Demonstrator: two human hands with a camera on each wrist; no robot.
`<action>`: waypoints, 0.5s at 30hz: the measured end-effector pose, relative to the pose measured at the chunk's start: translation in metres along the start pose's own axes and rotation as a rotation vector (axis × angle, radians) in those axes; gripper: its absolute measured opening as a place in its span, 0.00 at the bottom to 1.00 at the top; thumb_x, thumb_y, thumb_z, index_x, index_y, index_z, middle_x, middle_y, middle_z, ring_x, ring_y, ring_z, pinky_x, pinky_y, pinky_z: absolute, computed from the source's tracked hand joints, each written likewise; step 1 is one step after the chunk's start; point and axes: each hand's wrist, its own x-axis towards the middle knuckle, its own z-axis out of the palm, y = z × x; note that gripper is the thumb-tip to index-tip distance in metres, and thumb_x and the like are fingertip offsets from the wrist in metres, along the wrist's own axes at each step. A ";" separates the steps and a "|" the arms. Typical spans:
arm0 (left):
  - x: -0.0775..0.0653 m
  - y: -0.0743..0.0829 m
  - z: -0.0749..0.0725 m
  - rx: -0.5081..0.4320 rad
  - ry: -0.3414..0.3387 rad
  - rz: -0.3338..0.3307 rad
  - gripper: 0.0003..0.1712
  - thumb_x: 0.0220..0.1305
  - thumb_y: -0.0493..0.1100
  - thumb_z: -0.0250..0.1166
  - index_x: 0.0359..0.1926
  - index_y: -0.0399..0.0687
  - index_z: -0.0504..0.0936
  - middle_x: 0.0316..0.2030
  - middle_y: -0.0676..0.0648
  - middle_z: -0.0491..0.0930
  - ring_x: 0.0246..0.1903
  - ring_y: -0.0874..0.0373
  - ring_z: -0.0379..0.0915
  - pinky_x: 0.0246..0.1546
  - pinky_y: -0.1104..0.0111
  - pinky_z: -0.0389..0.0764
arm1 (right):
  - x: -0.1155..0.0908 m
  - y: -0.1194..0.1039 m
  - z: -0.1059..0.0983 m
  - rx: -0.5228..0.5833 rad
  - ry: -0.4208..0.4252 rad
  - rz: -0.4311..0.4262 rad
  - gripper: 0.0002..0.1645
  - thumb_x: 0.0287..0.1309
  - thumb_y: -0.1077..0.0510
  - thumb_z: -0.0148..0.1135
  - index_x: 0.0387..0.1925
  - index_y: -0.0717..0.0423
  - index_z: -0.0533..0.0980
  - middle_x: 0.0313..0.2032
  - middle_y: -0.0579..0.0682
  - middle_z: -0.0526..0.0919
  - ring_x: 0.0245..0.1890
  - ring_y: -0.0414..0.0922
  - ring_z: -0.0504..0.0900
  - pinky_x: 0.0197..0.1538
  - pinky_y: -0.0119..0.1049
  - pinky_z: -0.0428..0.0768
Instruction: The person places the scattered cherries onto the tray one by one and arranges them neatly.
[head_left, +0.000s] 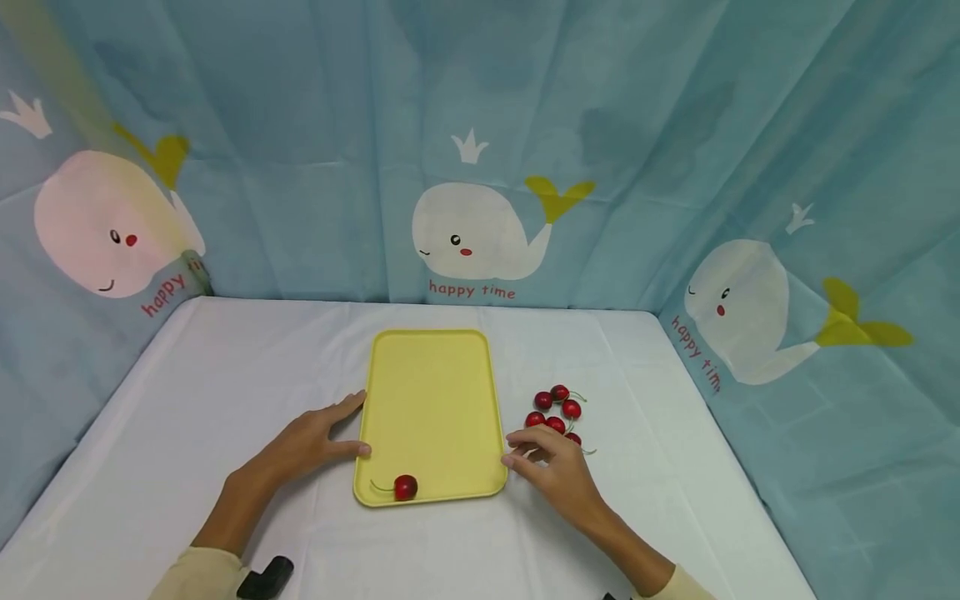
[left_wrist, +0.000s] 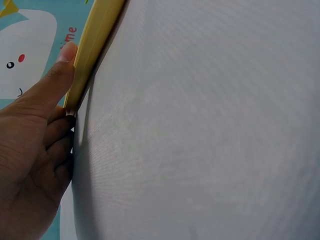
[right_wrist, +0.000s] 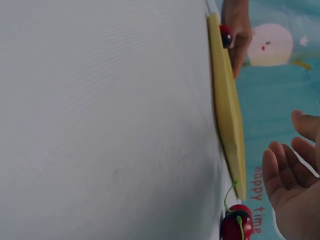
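Note:
A yellow rectangular tray [head_left: 431, 400] lies flat on the white cloth. One dark red cherry [head_left: 406, 487] with its stem pointing left sits inside, near the tray's front edge. My left hand [head_left: 307, 442] touches the tray's left side, thumb and forefinger spread apart along it; the left wrist view shows the thumb [left_wrist: 65, 60] against the rim. By the tray's right edge hovers my right hand [head_left: 551, 471], its fingers loosely bent with nothing between them. Several cherries [head_left: 572, 409] are clustered just beyond that hand, some with green stems, the nearest partly hidden by it.
White cloth [head_left: 262, 358] covers the table around the tray. A blue curtain [head_left: 300, 167] printed with whales rises behind the table and on both sides. A black device [head_left: 266, 577] is by the left wrist.

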 end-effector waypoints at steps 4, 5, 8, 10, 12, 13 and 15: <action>0.000 -0.002 0.000 -0.003 0.002 0.006 0.62 0.58 0.71 0.75 0.83 0.46 0.61 0.79 0.35 0.62 0.78 0.31 0.57 0.74 0.35 0.64 | -0.003 0.004 -0.005 -0.013 0.024 0.011 0.18 0.61 0.54 0.79 0.49 0.58 0.87 0.44 0.53 0.90 0.41 0.39 0.87 0.46 0.32 0.88; -0.001 -0.002 0.000 -0.001 0.000 0.003 0.62 0.57 0.72 0.74 0.83 0.46 0.61 0.79 0.35 0.62 0.78 0.31 0.57 0.74 0.35 0.64 | -0.004 0.005 -0.006 -0.016 0.027 0.012 0.18 0.61 0.54 0.79 0.49 0.58 0.87 0.44 0.54 0.90 0.41 0.39 0.87 0.45 0.32 0.88; -0.002 -0.002 -0.001 -0.003 -0.001 0.000 0.63 0.57 0.72 0.75 0.82 0.46 0.61 0.78 0.34 0.62 0.78 0.31 0.57 0.74 0.35 0.64 | -0.006 0.008 -0.010 -0.029 0.039 0.019 0.18 0.61 0.54 0.79 0.49 0.58 0.87 0.44 0.55 0.89 0.40 0.39 0.87 0.46 0.32 0.89; -0.003 -0.001 -0.001 -0.007 0.002 0.004 0.63 0.57 0.72 0.75 0.82 0.45 0.61 0.78 0.34 0.62 0.77 0.31 0.58 0.74 0.35 0.64 | -0.006 0.010 -0.014 -0.039 0.059 0.026 0.17 0.61 0.54 0.79 0.49 0.57 0.87 0.44 0.53 0.88 0.40 0.39 0.87 0.46 0.32 0.88; -0.002 0.000 -0.001 -0.012 0.005 0.013 0.62 0.57 0.71 0.75 0.82 0.44 0.62 0.78 0.34 0.63 0.77 0.31 0.58 0.74 0.35 0.64 | -0.006 0.012 -0.019 -0.043 0.084 0.034 0.17 0.61 0.54 0.79 0.49 0.56 0.87 0.43 0.51 0.88 0.39 0.40 0.87 0.45 0.31 0.88; -0.002 0.000 -0.001 -0.013 0.007 0.017 0.62 0.58 0.71 0.75 0.82 0.44 0.62 0.78 0.34 0.63 0.77 0.31 0.58 0.74 0.35 0.64 | -0.006 0.012 -0.022 -0.047 0.097 0.036 0.16 0.61 0.54 0.79 0.48 0.55 0.87 0.43 0.50 0.87 0.39 0.40 0.87 0.45 0.31 0.88; -0.001 0.001 -0.001 -0.012 0.008 0.021 0.62 0.58 0.71 0.75 0.82 0.44 0.62 0.78 0.34 0.63 0.77 0.31 0.58 0.74 0.35 0.65 | -0.004 0.012 -0.028 -0.056 0.118 0.040 0.16 0.61 0.54 0.79 0.48 0.55 0.87 0.42 0.48 0.87 0.38 0.40 0.87 0.44 0.30 0.88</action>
